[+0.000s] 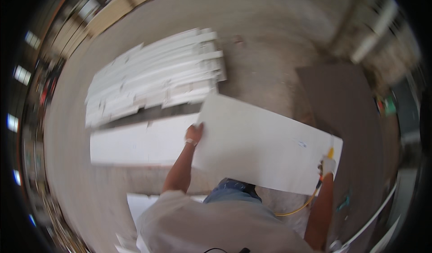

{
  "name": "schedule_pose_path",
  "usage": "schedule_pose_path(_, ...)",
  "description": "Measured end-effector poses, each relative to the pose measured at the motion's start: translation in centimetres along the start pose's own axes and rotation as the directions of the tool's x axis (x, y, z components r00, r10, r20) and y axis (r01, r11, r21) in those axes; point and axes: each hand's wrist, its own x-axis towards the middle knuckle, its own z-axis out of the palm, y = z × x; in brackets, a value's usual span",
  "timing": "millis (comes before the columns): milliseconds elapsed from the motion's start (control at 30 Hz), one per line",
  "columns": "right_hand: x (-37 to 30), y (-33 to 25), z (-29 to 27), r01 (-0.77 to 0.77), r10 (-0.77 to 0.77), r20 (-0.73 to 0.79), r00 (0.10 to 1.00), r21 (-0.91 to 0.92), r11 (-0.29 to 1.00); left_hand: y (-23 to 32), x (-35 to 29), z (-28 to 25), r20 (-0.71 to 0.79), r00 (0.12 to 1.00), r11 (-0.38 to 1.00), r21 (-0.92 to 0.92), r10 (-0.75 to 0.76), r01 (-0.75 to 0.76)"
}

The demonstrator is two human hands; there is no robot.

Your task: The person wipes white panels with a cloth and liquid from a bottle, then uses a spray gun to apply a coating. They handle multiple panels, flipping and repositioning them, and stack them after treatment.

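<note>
A large white board is held tilted in front of my body. My left hand, with a pale band at the wrist, is closed on the board's left edge. Over the board's right end, my right hand wears a light glove and is closed round a yellow air gun, its kind judged from the attached hose. The yellow hose curves from it down towards my legs. Blur hides whether the right fingers also grip the board. A small bluish mark shows on the board's face.
White panels lie stacked in uneven layers on the floor ahead left. A long white panel lies nearer. A dark brown flat surface spans the right side. Long tan boards lie far left; a white pole stands far right.
</note>
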Motion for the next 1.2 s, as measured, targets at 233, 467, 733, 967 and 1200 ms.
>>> schedule_pose_path(233, -1.8, 2.8, -2.7, 0.108, -0.082, 0.16, 0.984, -0.16, 0.981, 8.4, 0.4, 3.1, 0.076, 0.993, 0.99, -0.107, 0.096, -0.087)
schedule_pose_path(467, -3.8, 4.5, -3.4, 0.141, -0.127, 0.306, 0.943, -0.023, 0.99, 19.7, 5.0, 8.9, 0.219, 0.966, 0.99, -0.069, 0.139, -0.126)
schedule_pose_path(733, -1.4, 5.1, -3.0, -0.069, 0.071, 0.188, 0.98, -0.018, 0.997, 34.5, 16.0, 18.8, 0.279, 0.938, 0.974, 0.025, 0.208, -0.223)
schedule_pose_path(967, -0.4, 1.6, -4.1, -0.031, 0.053, 0.218, 0.974, -0.106, 0.994, 50.0, 22.0, 25.7, 0.358, 0.859, 0.896, 0.112, 0.366, -0.429)
schedule_pose_path(1200, 0.0, -1.7, -4.4, -0.022, 0.048, 0.048, 0.998, -0.44, 0.897, 54.9, 17.9, 33.4, 0.402, 0.791, 0.645, 0.461, 0.461, -0.61)
